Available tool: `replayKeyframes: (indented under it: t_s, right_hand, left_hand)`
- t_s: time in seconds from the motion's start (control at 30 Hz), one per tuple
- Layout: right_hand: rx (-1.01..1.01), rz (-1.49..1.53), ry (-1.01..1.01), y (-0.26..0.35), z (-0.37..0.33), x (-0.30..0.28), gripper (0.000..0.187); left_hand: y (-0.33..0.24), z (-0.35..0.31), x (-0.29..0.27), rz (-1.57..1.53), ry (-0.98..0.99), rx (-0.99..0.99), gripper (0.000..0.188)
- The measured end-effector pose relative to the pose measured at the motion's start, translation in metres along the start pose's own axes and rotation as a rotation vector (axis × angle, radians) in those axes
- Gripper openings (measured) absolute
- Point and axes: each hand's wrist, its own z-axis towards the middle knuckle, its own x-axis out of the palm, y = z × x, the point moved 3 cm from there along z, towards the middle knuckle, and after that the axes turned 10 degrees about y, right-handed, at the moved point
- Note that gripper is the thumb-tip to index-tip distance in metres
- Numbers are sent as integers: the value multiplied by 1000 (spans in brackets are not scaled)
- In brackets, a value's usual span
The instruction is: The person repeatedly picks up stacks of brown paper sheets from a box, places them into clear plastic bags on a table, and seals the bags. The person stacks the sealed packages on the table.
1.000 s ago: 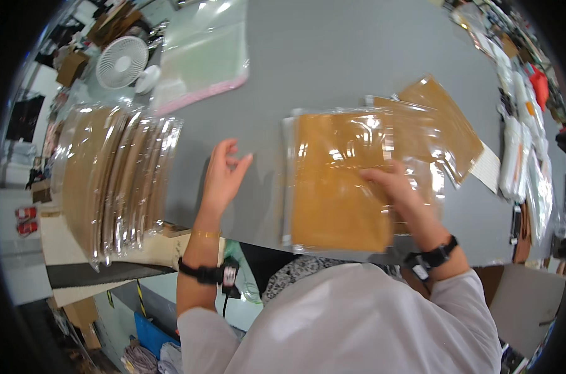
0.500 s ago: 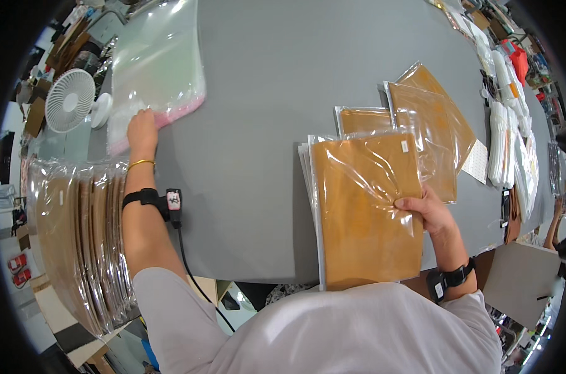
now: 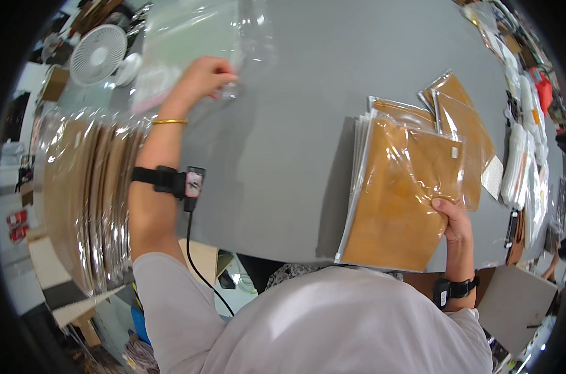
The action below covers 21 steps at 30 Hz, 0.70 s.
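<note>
My left hand (image 3: 205, 80) is over the near right corner of a stack of clear plastic bags (image 3: 186, 37), fingers pinched on the edge of one thin clear bag (image 3: 256, 37). That bag shows to the right of the stack, partly lifted and hard to see. In my right hand (image 3: 455, 219) is a bundle of flat tan-orange packets (image 3: 401, 193) in clear plastic sleeves, thumb on top and fingers hidden beneath. The bundle is tilted up off the table near my body, its layered edges showing on the left. More tan packets (image 3: 460, 118) lie fanned out behind it.
At the left, several tan packets in clear wrap (image 3: 86, 193) form a row. A white fan (image 3: 99, 55) stands beyond them. White wrapped bundles (image 3: 515, 165) line the right edge of the grey table (image 3: 295, 131). A cable (image 3: 191, 249) hangs from my left wristband.
My left hand has moved right from the stack's pink near edge, drawing a clear bag sideways. My right hand and its packets have shifted slightly right in view.
</note>
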Motion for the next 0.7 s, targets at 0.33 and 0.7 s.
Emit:
replayKeyframes:
  t_s: [0.33,0.7]
  right_hand:
    - [6,82,387,11,15,85,56]
    - [32,253,296,-39,56,121,31]
  left_hand:
    - [-63,-60,153,330,212,181,18]
    - [-92,-126,176,671,-300,308,26]
